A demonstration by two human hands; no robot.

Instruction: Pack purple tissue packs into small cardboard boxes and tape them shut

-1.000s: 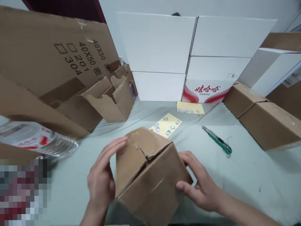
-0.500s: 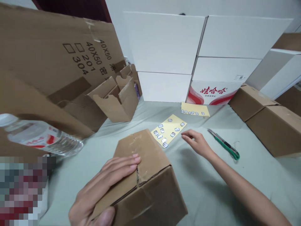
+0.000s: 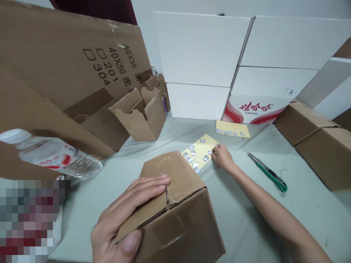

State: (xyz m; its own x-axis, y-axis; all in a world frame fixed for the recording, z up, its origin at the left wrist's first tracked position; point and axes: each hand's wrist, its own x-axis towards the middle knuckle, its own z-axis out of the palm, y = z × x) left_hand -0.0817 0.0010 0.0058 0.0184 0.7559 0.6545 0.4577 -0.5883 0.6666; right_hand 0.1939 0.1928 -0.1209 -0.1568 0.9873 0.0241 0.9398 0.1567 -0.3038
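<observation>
My left hand [image 3: 120, 219] grips a closed brown cardboard box [image 3: 175, 215], with the fingers across its taped top flaps and the thumb on its side. My right hand [image 3: 223, 157] reaches past the box, its fingertips at the edge of a yellow sheet [image 3: 204, 146]. Several small silver stickers [image 3: 193, 152] lie on that sheet, and one sits right at my fingertips. I cannot tell whether those fingers hold it. A second yellow sheet [image 3: 233, 128] with a row of stickers lies farther back. A green utility knife [image 3: 270, 174] rests to the right of my right hand.
A flattened carton [image 3: 68, 62] and a water bottle [image 3: 55, 155] intrude at left, above a pixelated patch [image 3: 27, 219]. An open small carton [image 3: 139, 117] stands behind. White boxes [image 3: 200, 47] are stacked at the back, with brown boxes [image 3: 315, 142] at right.
Both hands held the box at first. My right hand then let go and moved to the yellow sheet's edge, while my left stayed on the box, now tipped with its top flaps facing me.
</observation>
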